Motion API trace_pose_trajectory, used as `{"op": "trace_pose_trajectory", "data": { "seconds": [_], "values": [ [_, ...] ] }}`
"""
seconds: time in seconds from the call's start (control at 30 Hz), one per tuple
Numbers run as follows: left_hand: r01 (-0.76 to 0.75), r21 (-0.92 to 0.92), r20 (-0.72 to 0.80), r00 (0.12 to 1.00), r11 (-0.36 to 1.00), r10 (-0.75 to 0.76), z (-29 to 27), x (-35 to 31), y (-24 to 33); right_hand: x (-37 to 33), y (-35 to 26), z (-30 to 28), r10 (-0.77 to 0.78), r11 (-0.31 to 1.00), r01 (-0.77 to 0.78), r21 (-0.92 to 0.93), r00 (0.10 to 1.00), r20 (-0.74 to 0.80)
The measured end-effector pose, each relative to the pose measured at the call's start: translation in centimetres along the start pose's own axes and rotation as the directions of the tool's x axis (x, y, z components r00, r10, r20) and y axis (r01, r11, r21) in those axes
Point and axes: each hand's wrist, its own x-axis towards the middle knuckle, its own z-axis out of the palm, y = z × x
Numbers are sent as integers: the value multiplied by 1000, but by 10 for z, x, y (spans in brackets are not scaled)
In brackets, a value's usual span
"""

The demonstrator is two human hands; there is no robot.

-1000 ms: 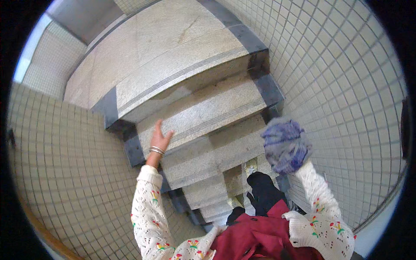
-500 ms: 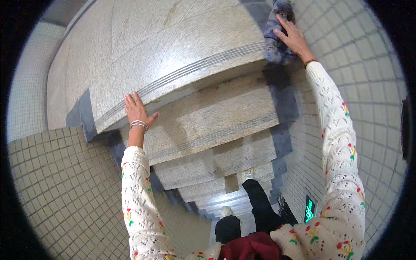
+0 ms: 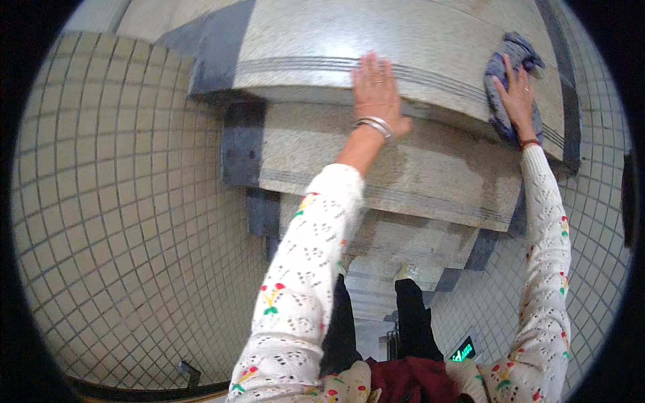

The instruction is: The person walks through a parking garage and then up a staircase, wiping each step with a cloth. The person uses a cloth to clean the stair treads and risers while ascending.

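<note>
My left hand (image 3: 377,94) lies flat on the grooved front edge of a pale stone step (image 3: 302,33), fingers stretched out and holding nothing. Two bracelets circle that wrist. Farther right, my right hand (image 3: 517,104) presses with spread fingers on a bunched grey-blue cloth (image 3: 498,87). The cloth rests on the same step, across the grooved strip near its right end. The palm hides part of the cloth.
More stone steps (image 3: 403,144) descend toward my legs, bordered by dark grey stone (image 3: 243,141). Tiled walls rise on the left (image 3: 127,201) and right (image 3: 605,188). A lit green sign (image 3: 462,350) is low on the right, and a metal handrail bracket (image 3: 191,371) at lower left.
My view has turned to the left. My right hand has drawn the cloth off the dark right border onto the pale step. My left hand has shifted rightward along the step's edge, closer to it.
</note>
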Motion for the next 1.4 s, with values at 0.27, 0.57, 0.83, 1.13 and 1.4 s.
{"op": "trace_pose_trajectory", "data": {
  "seconds": [0.27,0.57,0.83,1.13,1.4],
  "values": [
    [-275,-739,-199,961,615,191,-22,-199,13,93,-196,-94,-144,979,172,112,964,-222],
    [148,-832,151,988,535,-40,-13,-371,-14,174,-402,-195,-353,782,436,444,899,-260],
    [166,-943,117,977,287,-178,-78,-338,-36,115,-383,-203,-281,612,546,572,827,-488],
    [284,-947,251,946,148,-206,-112,-293,30,131,-350,-142,-341,838,301,455,940,4],
    [388,-908,355,912,156,-204,-76,-323,91,111,-360,-124,-599,668,658,347,752,-275]
  ]
}}
